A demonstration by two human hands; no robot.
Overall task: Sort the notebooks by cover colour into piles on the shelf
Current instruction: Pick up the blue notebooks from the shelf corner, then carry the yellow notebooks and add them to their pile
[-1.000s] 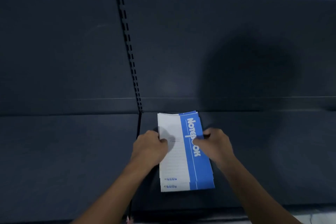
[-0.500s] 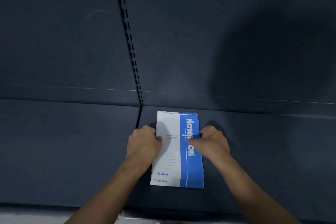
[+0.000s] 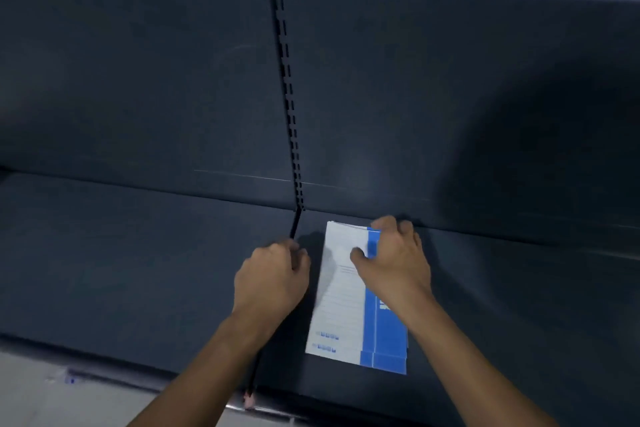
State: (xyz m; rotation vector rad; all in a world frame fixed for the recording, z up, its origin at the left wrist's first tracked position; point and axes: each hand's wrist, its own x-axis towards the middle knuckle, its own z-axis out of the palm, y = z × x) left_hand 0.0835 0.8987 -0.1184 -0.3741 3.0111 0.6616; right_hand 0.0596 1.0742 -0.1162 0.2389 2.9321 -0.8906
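2 hands are seen over 1 dark grey shelf point(image 3: 138, 270); the right hand point(image 3: 394, 267) is curled round the far end of 1 pile of blue-and-white notebooks point(image 3: 346, 315), thumb on the top cover; the left hand point(image 3: 272, 282) is held just beside the pile, fingers curled on nothing visible; at least 2 staggered covers are counted at the near edge; the pile is laid flat on the shelf, right of 1 slotted upright point(image 3: 289, 97).

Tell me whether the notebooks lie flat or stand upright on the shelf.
Flat: the notebook pile lies cover-up on the shelf, lower edges staggered, right hand gripping its far end.
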